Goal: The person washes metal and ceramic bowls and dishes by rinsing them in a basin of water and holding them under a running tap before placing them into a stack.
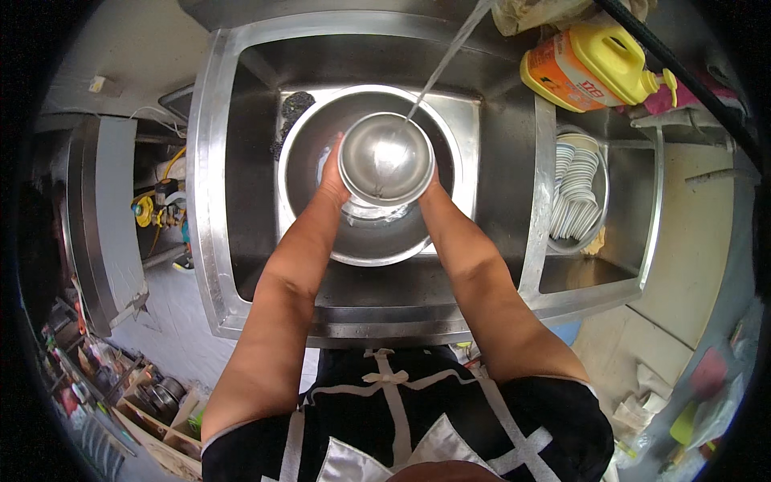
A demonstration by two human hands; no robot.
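A round stainless steel bowl is held between my two hands above a wide metal basin. My left hand grips the bowl's left side. On the opposite side my right hand holds it, with most of the fingers hidden behind the bowl. A stream of water runs down from the upper right and meets the bowl near its upper right rim. The basin stands on the floor of a stainless steel sink, and some water shows in it below the bowl.
Dark scouring mesh lies at the sink's upper left. In the right-hand sink compartment, an oval tub holds many stacked small dishes. A yellow pump jug lies tilted above the divider. A black hose crosses the upper right.
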